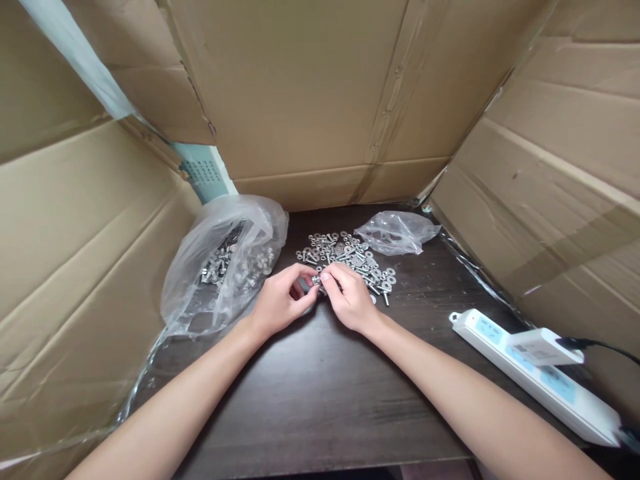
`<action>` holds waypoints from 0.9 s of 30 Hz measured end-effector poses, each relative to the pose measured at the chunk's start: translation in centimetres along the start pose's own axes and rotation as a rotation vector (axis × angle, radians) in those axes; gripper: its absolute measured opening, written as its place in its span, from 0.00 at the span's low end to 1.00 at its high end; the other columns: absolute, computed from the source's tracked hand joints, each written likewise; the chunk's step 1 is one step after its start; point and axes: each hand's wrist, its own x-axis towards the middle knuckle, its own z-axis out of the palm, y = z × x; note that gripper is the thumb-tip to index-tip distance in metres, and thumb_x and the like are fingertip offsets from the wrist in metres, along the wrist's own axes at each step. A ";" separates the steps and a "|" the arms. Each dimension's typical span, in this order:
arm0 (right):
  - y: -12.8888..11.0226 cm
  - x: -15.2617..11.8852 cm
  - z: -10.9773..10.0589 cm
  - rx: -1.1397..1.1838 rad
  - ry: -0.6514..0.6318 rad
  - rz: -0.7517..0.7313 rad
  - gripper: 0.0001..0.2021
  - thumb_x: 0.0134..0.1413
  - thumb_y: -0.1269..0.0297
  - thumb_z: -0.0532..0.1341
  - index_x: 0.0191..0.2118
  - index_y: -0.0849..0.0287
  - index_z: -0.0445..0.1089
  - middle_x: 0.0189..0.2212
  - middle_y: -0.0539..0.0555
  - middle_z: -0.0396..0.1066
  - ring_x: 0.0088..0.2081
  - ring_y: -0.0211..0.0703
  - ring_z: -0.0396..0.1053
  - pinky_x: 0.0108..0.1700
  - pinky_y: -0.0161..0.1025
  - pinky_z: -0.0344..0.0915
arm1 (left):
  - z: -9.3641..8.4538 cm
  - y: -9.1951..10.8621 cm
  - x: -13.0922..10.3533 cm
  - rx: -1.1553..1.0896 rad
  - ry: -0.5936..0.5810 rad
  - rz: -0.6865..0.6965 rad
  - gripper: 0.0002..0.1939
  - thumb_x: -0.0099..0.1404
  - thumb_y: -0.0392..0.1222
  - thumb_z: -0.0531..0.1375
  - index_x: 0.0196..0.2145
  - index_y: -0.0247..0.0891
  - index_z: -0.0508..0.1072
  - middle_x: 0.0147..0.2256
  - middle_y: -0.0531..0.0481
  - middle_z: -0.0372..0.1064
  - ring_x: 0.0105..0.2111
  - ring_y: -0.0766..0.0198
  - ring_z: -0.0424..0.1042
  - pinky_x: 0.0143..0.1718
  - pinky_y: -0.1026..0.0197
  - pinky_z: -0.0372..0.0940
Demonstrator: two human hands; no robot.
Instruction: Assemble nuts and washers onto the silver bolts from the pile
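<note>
My left hand (285, 299) and my right hand (349, 299) meet over the near edge of a pile of loose hardware. Pinched between their fingertips is a small shiny metal bolt (316, 281) that seems to carry a nut or washers; the right fingers hide part of it. Both hands are closed on this piece. Just beyond them lies the pile of bolts, nuts and flat washers (357, 257), spread over the dark table (320, 393).
On the left, a clear plastic bag (175, 293) holds many metal fasteners. A crumpled clear bag (400, 232) lies behind the pile at right. A white power strip (530, 387) with a plugged-in adapter (545, 347) sits at right. Cardboard walls (310, 87) enclose the table.
</note>
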 end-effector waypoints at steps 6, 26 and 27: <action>0.0 -0.2 -0.2 0.060 0.005 -0.003 0.05 0.65 0.70 0.54 0.39 0.55 0.66 0.36 0.53 0.70 0.38 0.45 0.68 0.41 0.42 0.64 | -0.1 0.0 0.1 0.013 0.000 -0.010 0.07 0.67 0.37 0.64 0.43 0.38 0.74 0.33 0.53 0.75 0.25 0.71 0.72 0.27 0.69 0.68; 0.0 -0.2 -0.2 0.031 -0.026 0.017 0.04 0.64 0.68 0.55 0.37 0.54 0.66 0.35 0.53 0.72 0.37 0.46 0.70 0.40 0.42 0.66 | -0.1 0.1 0.1 0.034 -0.018 -0.015 0.07 0.68 0.39 0.62 0.44 0.38 0.74 0.33 0.52 0.76 0.26 0.69 0.73 0.28 0.68 0.69; 0.0 -0.1 -0.2 0.031 -0.025 0.019 0.04 0.65 0.68 0.56 0.37 0.54 0.66 0.34 0.53 0.72 0.37 0.45 0.70 0.40 0.42 0.66 | -0.1 0.1 0.1 0.033 -0.018 -0.016 0.07 0.68 0.39 0.62 0.44 0.38 0.74 0.33 0.52 0.75 0.26 0.69 0.73 0.28 0.68 0.69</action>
